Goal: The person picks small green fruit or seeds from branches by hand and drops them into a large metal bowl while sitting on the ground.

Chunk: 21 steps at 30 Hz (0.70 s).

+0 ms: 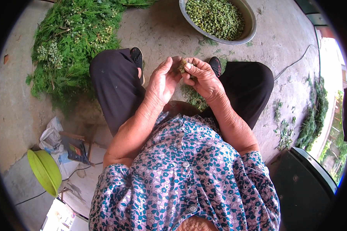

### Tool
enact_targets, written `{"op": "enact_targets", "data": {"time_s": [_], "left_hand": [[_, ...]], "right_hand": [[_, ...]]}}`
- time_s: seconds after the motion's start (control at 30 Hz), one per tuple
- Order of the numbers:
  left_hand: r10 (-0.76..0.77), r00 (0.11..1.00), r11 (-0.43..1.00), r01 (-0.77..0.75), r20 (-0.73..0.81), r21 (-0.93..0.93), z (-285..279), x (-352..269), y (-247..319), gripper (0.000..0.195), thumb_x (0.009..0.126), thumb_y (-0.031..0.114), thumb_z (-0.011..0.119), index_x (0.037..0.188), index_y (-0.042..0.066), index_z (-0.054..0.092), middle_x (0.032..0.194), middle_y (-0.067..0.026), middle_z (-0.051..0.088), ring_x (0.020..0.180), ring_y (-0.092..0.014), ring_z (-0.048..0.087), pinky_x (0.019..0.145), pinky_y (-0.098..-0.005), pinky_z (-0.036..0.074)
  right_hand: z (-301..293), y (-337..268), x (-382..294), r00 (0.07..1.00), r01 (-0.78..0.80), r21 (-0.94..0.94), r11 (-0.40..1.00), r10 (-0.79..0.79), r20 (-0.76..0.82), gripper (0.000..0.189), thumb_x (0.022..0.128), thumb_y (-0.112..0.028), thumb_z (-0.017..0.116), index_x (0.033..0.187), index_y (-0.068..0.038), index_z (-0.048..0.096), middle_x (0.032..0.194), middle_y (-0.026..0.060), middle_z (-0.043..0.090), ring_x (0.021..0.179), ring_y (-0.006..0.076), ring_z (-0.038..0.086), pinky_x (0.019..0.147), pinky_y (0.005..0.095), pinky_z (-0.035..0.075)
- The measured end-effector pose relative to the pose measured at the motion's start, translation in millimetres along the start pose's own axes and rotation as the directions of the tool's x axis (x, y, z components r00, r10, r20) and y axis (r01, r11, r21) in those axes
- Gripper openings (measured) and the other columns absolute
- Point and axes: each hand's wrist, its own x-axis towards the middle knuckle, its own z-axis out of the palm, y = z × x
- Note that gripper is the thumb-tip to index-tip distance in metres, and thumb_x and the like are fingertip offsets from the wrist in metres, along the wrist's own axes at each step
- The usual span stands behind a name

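Observation:
Between my knees, my right hand (201,73) pinches a small green-brown sprig (183,67) between thumb and fingers. My left hand (165,78) is cupped beside it, palm up, its fingertips close to the sprig; whether anything lies within its fingers is hidden. Ahead, a round metal basin (251,30) holds a heap of small green berries (217,18), a few of them darker. A big pile of green conifer branches (72,55) bearing pale bluish and yellowish berries lies on the floor to the left.
Loose green clippings (195,96) lie between my feet on the concrete floor (150,31). More cut greenery (313,118) lies at the right, near a dark green metal panel (303,176). A cable (295,62) crosses the floor. Lime-green plastic basins (44,173) and a plastic bag (50,138) stand at lower left.

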Motion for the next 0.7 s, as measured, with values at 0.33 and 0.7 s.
{"op": "enact_targets", "data": {"time_s": [0.33,0.7], "left_hand": [[0.222,0.972,0.856,-0.157,-0.075,0.493,10.6,-11.8,5.8,0.011,0.082,0.011,0.06,0.09,0.004,0.062,0.083,-0.0023,0.062,0.073,-0.01,0.055,0.066,-0.0223,0.041],[0.245,0.965,0.831,-0.157,-0.098,0.534,14.2,-11.8,3.0,0.012,0.08,0.009,0.062,0.089,0.001,0.063,0.07,0.0001,0.058,0.059,-0.006,0.047,0.054,-0.0185,0.037]], "right_hand": [[-5.8,1.7,2.5,0.999,-0.003,0.105,0.995,-0.001,0.036,0.013,0.084,-0.01,0.059,0.095,-0.003,0.056,0.078,0.0021,0.057,0.065,0.0095,0.052,0.052,0.0212,0.039],[-6.1,8.2,2.9,0.999,0.021,-0.024,0.999,-0.02,0.05,0.012,0.085,-0.009,0.057,0.095,-0.004,0.056,0.078,0.0011,0.057,0.067,0.0086,0.053,0.054,0.0199,0.04]]}}
